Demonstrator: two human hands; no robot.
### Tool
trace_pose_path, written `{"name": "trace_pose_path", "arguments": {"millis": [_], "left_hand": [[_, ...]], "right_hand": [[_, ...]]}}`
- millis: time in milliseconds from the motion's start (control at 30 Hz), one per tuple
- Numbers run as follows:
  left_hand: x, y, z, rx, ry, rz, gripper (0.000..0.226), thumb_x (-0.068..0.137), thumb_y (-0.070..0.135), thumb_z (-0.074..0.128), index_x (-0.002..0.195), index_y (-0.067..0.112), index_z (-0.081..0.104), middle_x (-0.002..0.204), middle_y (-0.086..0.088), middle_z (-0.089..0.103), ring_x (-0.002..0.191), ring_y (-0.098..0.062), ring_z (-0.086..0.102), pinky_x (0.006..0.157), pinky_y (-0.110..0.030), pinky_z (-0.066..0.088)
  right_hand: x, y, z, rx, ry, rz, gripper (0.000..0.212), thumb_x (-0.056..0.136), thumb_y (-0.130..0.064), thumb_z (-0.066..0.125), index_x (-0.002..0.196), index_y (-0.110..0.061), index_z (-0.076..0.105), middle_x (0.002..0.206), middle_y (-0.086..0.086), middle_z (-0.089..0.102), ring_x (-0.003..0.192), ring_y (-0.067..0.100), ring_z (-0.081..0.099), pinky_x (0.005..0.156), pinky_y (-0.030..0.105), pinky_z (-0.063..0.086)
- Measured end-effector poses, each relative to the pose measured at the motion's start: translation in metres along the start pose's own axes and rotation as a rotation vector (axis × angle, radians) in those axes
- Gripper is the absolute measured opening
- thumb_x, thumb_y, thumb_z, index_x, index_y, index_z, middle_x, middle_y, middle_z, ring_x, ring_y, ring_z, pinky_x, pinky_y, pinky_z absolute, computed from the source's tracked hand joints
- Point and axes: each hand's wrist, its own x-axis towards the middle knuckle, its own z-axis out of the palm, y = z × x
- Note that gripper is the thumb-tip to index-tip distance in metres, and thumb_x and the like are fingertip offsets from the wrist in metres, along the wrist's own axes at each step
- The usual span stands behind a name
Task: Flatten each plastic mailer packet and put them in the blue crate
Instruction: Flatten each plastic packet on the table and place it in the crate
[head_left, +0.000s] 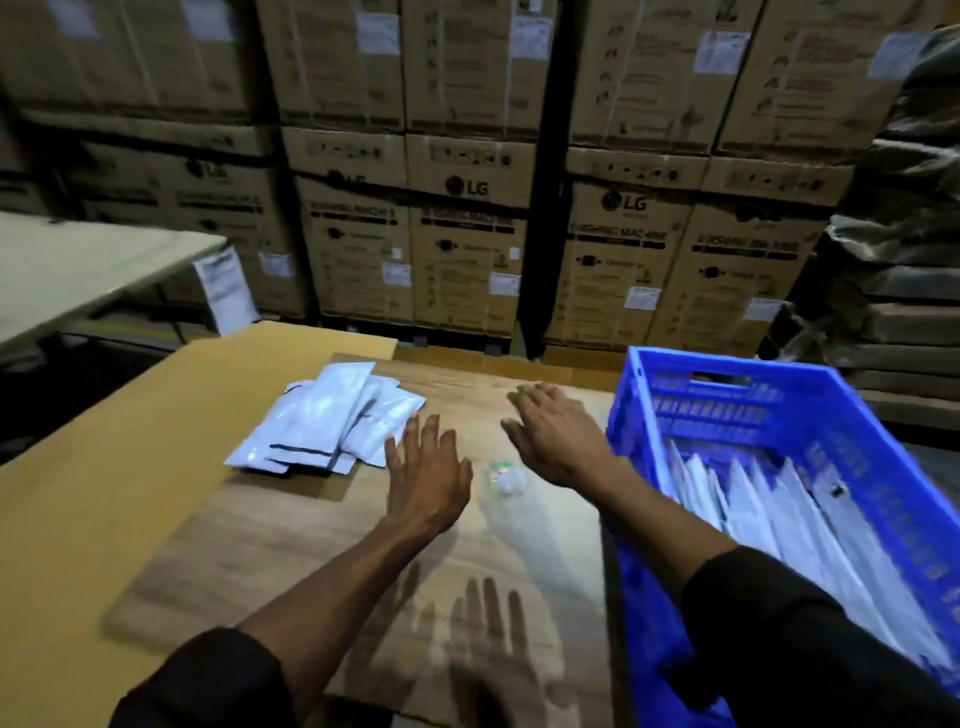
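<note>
Both palms down over tabletop (291, 525), fingers spread, holding nothing: left hand (423, 475) beside mailer pile (327, 415), right hand (556, 434) near blue crate (779, 395)

One view only, head-worn, wide-angle. Looks forward and steeply down from above the wooden tabletop (291, 535), close over both forearms. Faces a wall of stacked cardboard boxes (467, 234) beyond the far edge. Takes in the blue crate (779, 395) at right, a pale table (78, 260) at left. Straight edges bowed near the borders.
</note>
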Motion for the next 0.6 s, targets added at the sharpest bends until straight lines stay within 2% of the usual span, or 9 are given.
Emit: {"name": "trace_pose_path", "arguments": {"millis": [100,167,300,367,433,500,567,600], "left_hand": [[-0.003,-0.068,0.033,0.085,-0.062,-0.081,0.053,0.08,0.04,0.073,0.122,0.007,0.067,0.144,-0.018,0.054,0.139,-0.041,0.043,0.102,-0.069,0.038],[0.003,-0.106,0.047,0.094,-0.081,-0.107,0.061,0.069,0.035,0.086,0.119,0.004,0.069,0.14,-0.022,0.056,0.135,-0.046,0.047,0.097,-0.073,0.041],[0.028,-0.162,0.056,0.142,-0.099,-0.129,0.07,0.076,0.031,0.078,0.138,0.005,0.057,0.156,-0.021,0.038,0.147,-0.046,0.026,0.11,-0.07,0.017],[0.047,-0.185,0.06,0.146,-0.103,-0.158,0.077,0.082,0.038,0.075,0.148,0.008,0.047,0.162,-0.018,0.028,0.15,-0.046,0.016,0.112,-0.068,0.008],[0.063,-0.202,0.065,0.159,-0.149,-0.172,0.087,0.091,0.05,0.063,0.158,0.013,0.025,0.168,-0.015,0.008,0.152,-0.045,-0.001,0.114,-0.068,0.002],[0.075,-0.215,0.073,0.185,-0.168,-0.154,0.093,0.095,0.056,0.052,0.161,0.015,0.001,0.167,-0.014,-0.013,0.15,-0.047,-0.016,0.113,-0.072,0.001],[0.082,-0.223,0.081,0.175,-0.19,-0.153,0.096,0.096,0.053,0.053,0.16,0.014,-0.007,0.166,-0.015,-0.018,0.148,-0.049,-0.019,0.112,-0.074,0.004],[0.084,-0.226,0.085,0.15,-0.196,-0.161,0.096,0.094,0.045,0.06,0.161,0.012,-0.002,0.167,-0.015,-0.014,0.15,-0.049,-0.013,0.111,-0.074,0.009]], "right_hand": [[0.006,-0.043,0.045,0.023,-0.1,-0.016,0.046,0.104,-0.042,0.037,0.137,-0.011,0.047,0.143,0.014,0.048,0.135,0.036,0.039,0.104,0.047,0.041],[0.007,-0.065,0.076,0.023,-0.168,-0.014,0.048,0.103,-0.043,0.033,0.137,-0.012,0.047,0.145,0.014,0.046,0.136,0.036,0.038,0.105,0.048,0.039],[0.012,-0.097,0.116,0.056,-0.258,0.005,0.078,0.089,-0.053,0.004,0.135,-0.009,0.048,0.148,0.012,0.043,0.14,0.036,0.034,0.105,0.049,0.038],[0.018,-0.109,0.128,0.063,-0.295,0.022,0.086,0.083,-0.054,-0.002,0.14,-0.01,0.045,0.154,0.011,0.038,0.144,0.034,0.03,0.109,0.048,0.035],[0.024,-0.116,0.136,0.071,-0.328,0.042,0.089,0.081,-0.054,-0.003,0.144,-0.011,0.042,0.158,0.011,0.033,0.146,0.032,0.026,0.112,0.047,0.032],[0.03,-0.121,0.142,0.082,-0.335,0.066,0.084,0.084,-0.053,0.001,0.143,-0.01,0.044,0.157,0.011,0.035,0.146,0.032,0.029,0.112,0.047,0.033],[0.034,-0.123,0.147,0.088,-0.332,0.08,0.077,0.089,-0.05,0.007,0.138,-0.009,0.05,0.153,0.013,0.041,0.143,0.034,0.034,0.108,0.049,0.038],[0.036,-0.122,0.15,0.084,-0.339,0.085,0.073,0.09,-0.049,0.01,0.136,-0.009,0.051,0.152,0.013,0.043,0.142,0.034,0.037,0.107,0.049,0.04]]}}
